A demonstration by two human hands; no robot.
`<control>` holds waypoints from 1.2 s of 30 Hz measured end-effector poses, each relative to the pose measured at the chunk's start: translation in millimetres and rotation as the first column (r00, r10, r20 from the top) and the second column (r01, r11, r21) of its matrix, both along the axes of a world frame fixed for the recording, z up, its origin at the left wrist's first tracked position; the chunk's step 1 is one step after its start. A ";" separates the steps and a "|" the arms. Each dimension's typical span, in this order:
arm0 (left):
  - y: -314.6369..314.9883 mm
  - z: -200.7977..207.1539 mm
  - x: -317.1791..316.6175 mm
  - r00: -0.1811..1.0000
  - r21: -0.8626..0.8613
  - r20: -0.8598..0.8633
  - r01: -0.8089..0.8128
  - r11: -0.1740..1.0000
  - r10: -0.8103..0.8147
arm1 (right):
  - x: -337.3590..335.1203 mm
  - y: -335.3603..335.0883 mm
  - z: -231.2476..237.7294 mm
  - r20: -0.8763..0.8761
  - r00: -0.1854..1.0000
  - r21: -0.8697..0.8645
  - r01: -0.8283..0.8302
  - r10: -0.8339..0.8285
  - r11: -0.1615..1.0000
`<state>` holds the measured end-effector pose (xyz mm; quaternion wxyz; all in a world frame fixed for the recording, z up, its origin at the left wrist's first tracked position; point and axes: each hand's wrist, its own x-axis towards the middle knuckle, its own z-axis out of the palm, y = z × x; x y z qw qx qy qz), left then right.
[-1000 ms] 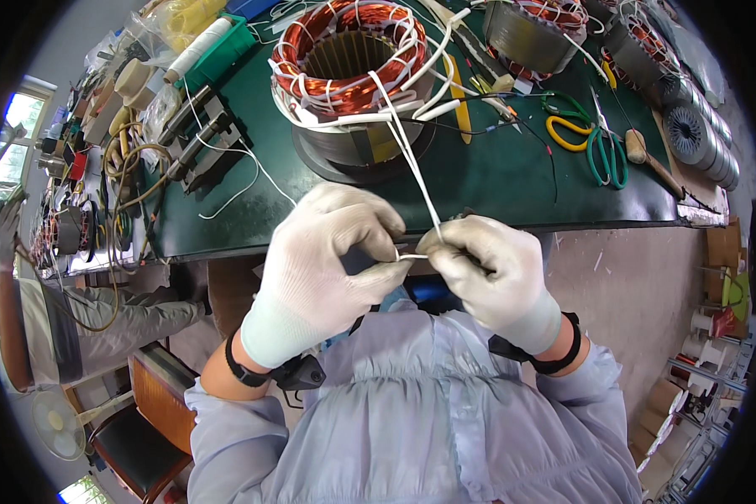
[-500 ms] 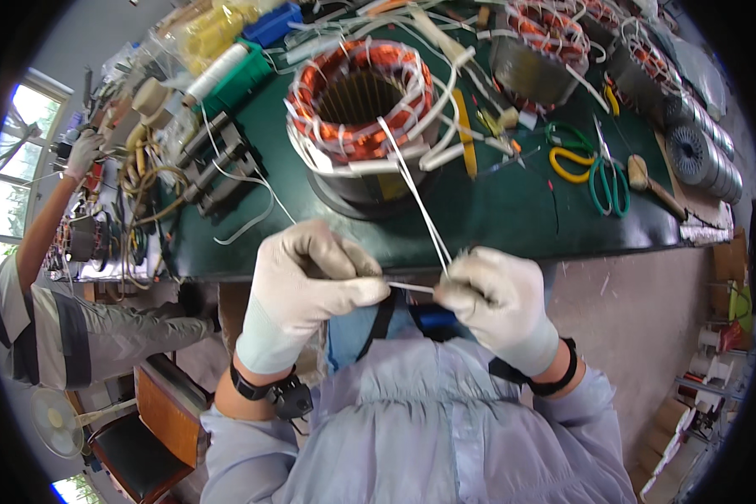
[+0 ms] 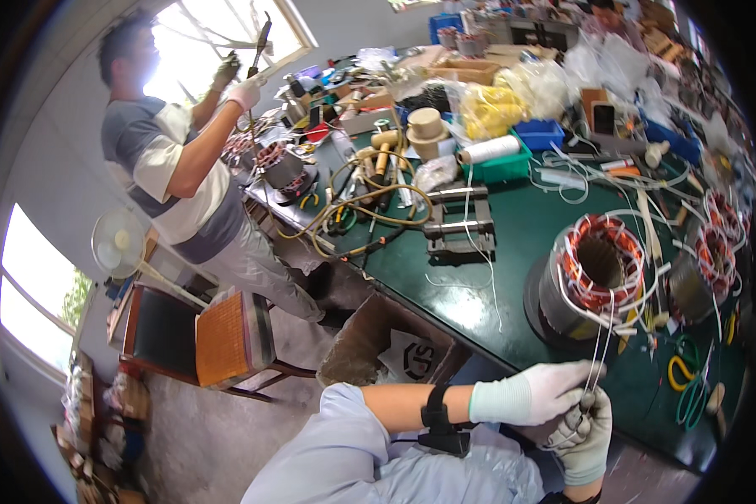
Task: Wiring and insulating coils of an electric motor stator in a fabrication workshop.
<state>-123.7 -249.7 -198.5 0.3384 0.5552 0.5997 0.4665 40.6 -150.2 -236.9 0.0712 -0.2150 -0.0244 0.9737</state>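
Both my hands wear white gloves and meet at the table's near edge, below a motor stator (image 3: pixel 554 294) with copper windings laced in white. Two taut strands of white cord (image 3: pixel 601 349) run from its windings down to my fingers. My left hand (image 3: pixel 533 393) is closed, its fingers pressed together at the strands. Just below it, my right hand (image 3: pixel 586 441) is curled closed around the lower cord. The fingers overlap, so the cord's ends are partly hidden.
Green-handled scissors (image 3: pixel 695 395) lie right of the stator, with more wound stators (image 3: pixel 697 273) behind. A metal frame (image 3: pixel 460 223), a white thread spool (image 3: pixel 489 149) and a hose (image 3: pixel 378 244) lie left. A co-worker (image 3: pixel 185 160) stands beyond a chair (image 3: pixel 227 340); a box (image 3: pixel 395 340) is below the table.
The view has swung left, bringing the co-worker and chair further in. My hands, apart with cord stretched between them before, are now together at the strands.
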 end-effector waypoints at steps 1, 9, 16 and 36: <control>-5.6 -0.6 -2.3 0.997 -0.004 -0.083 0.004 1.000 -0.004 | 1.0 0.3 -5.9 0.012 1.000 0.116 -0.003 0.001 0.993; -15.1 6.7 -20.0 0.976 0.031 -0.208 -0.065 0.997 0.070 | -3.8 3.7 1.9 0.107 0.992 0.348 0.022 -0.063 0.937; -18.3 19.8 -13.5 0.982 0.070 -0.107 -0.146 0.987 0.153 | -2.0 -6.7 -2.7 0.145 0.928 0.684 0.156 -0.343 0.713; -36.4 10.2 -3.3 0.979 0.099 -0.008 -0.201 0.975 0.203 | -6.3 -24.8 36.9 0.212 0.960 0.851 -0.088 -0.185 0.517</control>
